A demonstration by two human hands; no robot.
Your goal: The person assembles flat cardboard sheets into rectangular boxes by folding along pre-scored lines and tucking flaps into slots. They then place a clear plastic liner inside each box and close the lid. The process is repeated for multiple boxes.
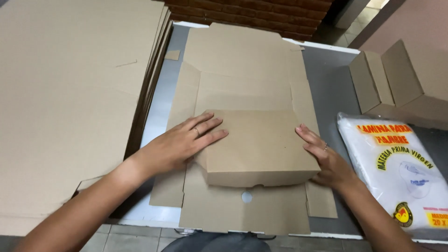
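At the centre of the frame, on the grey surface point(326, 88), the left hand point(179, 144) and right hand point(326, 161), both flat with fingers extended, press on opposite sides of the folded panel of a flat brown cardboard box blank point(252, 140), gripping nothing.

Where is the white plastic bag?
In the head view, the white plastic bag lies on the grey table at the right, just beyond the right hand and in front of a folded cardboard box.
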